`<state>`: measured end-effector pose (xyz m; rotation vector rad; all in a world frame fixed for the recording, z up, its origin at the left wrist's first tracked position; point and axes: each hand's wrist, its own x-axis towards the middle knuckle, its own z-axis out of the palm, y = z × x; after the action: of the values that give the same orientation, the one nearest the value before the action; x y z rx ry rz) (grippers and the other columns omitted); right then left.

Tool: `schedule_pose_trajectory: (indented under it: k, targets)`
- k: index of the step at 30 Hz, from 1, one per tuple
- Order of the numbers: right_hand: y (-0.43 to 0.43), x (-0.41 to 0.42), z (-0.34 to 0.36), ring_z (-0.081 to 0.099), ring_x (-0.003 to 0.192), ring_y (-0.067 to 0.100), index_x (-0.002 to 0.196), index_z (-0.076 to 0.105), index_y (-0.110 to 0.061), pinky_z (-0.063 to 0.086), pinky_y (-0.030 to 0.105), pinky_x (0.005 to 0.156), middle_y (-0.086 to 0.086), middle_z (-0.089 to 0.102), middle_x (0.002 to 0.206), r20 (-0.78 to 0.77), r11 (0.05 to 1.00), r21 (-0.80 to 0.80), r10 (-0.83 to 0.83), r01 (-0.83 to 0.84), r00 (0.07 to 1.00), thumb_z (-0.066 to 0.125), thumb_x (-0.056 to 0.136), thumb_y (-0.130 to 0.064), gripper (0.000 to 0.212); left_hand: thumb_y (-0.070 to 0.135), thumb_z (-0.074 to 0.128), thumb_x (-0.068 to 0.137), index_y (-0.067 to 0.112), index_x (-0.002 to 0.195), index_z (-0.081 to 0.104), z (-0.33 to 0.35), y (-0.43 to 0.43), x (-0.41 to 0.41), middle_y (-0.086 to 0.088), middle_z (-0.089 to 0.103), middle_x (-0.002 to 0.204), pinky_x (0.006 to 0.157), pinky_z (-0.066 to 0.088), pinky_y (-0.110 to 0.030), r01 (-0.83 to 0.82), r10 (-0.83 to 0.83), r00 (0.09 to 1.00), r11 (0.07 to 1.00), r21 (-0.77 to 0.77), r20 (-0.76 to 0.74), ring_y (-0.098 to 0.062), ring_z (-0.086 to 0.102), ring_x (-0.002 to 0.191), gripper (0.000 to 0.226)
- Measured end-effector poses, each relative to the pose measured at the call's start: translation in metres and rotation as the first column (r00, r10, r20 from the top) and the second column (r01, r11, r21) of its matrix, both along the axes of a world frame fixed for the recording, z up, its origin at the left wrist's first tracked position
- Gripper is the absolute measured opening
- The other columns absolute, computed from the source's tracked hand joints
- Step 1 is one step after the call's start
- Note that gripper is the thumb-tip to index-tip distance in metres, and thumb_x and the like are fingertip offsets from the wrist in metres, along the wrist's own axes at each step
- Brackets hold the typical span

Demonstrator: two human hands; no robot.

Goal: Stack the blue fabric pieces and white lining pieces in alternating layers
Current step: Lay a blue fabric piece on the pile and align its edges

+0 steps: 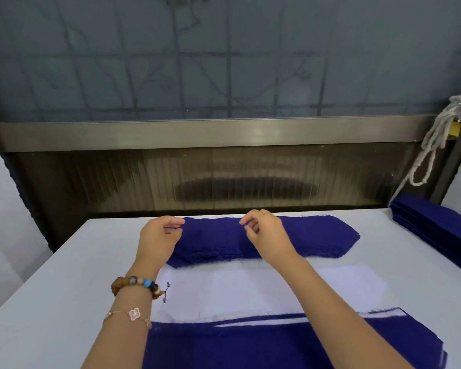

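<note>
The left hand's [160, 238] forefinger and thumb are curled toward each other with a small gap between their tips, right at the left end of the far pile of blue fabric pieces [317, 235]. A dark thread or edge shows at that gap, but I cannot tell whether the fingers actually pinch the top layer. The other fingers are folded loosely under.

The right hand [264, 233] is over the middle of the same pile, its fingers also bent and the forefinger tip close to the thumb. Whether it grips cloth or only hovers over it cannot be told either.

On the left wrist sit a beaded bracelet [136, 284] of brown, grey, blue and black beads and, lower down the forearm, a thin chain bracelet [135, 313] with a pink clover charm.

The far blue pile lies across the white table [64, 288], several layers thick with frayed edges. Just nearer than it, almost touching, lie the white lining pieces [250, 288], spread flat under both forearms. Nearest the person is the layered stack [250, 347], blue on top with white edges showing along its far side and right end.

A second stack of blue pieces [437, 225] rests at the table's right edge, well apart from the hands. Above it hangs a white rope [431, 145], looped from a small white plate too blurred to read. Behind the table runs a metal rail [197, 134] above a ribbed panel.
</note>
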<state>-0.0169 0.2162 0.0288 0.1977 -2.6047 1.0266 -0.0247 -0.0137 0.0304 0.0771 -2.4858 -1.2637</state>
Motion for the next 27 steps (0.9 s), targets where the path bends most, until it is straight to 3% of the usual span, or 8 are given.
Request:
schedule_pose_trajectory:
  k: [4, 9, 14, 20, 23, 27]
  targets:
    - [-0.021, -0.02, -0.014, 0.056, 0.081, 0.006, 0.107, 0.067, -0.018, 0.045, 0.01, 0.073, -0.002, 0.059, 0.107, 0.048, 0.998, -0.025, 0.06, -0.059, 0.997, 0.057, 0.094, -0.01, 0.018, 0.004, 0.059, 0.093, 0.01, 0.106, 0.073, -0.012, -0.005, -0.018, -0.005, 0.07, 0.106, 0.083, 0.044, -0.023, -0.057, 0.057, 0.998, 0.998, 0.006, 0.007, -0.013, 0.057, 0.093, 0.02]
    - [-0.042, -0.034, -0.026, 0.055, 0.083, 0.007, 0.105, 0.069, -0.017, 0.048, 0.015, 0.079, 0.0, 0.06, 0.107, 0.078, 0.996, -0.047, 0.085, -0.082, 0.993, 0.065, 0.09, -0.02, 0.016, 0.009, 0.062, 0.093, 0.011, 0.104, 0.073, -0.025, -0.002, -0.025, -0.003, 0.071, 0.105, 0.083, 0.044, -0.023, -0.024, 0.024, 1.0, 0.999, -0.033, 0.011, -0.013, 0.06, 0.091, 0.016]
    - [-0.045, -0.037, -0.035, 0.053, 0.084, 0.003, 0.106, 0.069, -0.02, 0.043, 0.011, 0.077, -0.003, 0.058, 0.107, 0.048, 0.999, -0.017, 0.029, -0.028, 0.998, 0.069, 0.087, -0.027, 0.02, 0.019, 0.067, 0.09, 0.02, 0.104, 0.072, -0.035, 0.005, -0.021, 0.002, 0.063, 0.107, 0.078, 0.042, -0.017, -0.054, 0.049, 0.998, 0.987, -0.151, -0.04, -0.009, 0.054, 0.089, 0.015]
    - [-0.044, -0.035, -0.038, 0.05, 0.085, 0.001, 0.109, 0.069, -0.02, 0.038, 0.003, 0.071, -0.003, 0.058, 0.109, 0.016, 0.999, 0.003, 0.038, -0.038, 0.999, 0.07, 0.086, -0.03, 0.025, 0.023, 0.067, 0.09, 0.024, 0.109, 0.069, -0.04, 0.009, -0.02, 0.002, 0.061, 0.11, 0.088, 0.049, -0.027, -0.08, 0.066, 0.995, 0.976, -0.204, -0.075, -0.014, 0.054, 0.1, 0.018]
    - [-0.045, -0.035, -0.037, 0.05, 0.084, 0.001, 0.108, 0.069, -0.023, 0.036, 0.001, 0.065, -0.008, 0.056, 0.104, 0.027, 0.999, 0.001, 0.036, -0.036, 0.999, 0.073, 0.082, -0.037, 0.03, 0.027, 0.066, 0.091, 0.023, 0.117, 0.066, -0.043, 0.007, -0.021, 0.002, 0.061, 0.115, 0.09, 0.043, -0.025, -0.103, 0.077, 0.99, 0.965, -0.242, -0.116, -0.016, 0.051, 0.109, 0.026]
    - [-0.045, -0.037, -0.037, 0.052, 0.082, 0.002, 0.105, 0.07, -0.024, 0.037, 0.002, 0.064, -0.012, 0.054, 0.1, 0.049, 1.0, -0.017, 0.025, -0.024, 0.999, 0.076, 0.077, -0.04, 0.033, 0.041, 0.055, 0.096, 0.017, 0.142, 0.048, -0.048, 0.007, -0.027, -0.003, 0.053, 0.139, 0.105, 0.038, -0.035, -0.182, 0.166, 0.983, 0.924, -0.336, -0.076, -0.021, 0.044, 0.13, 0.052]
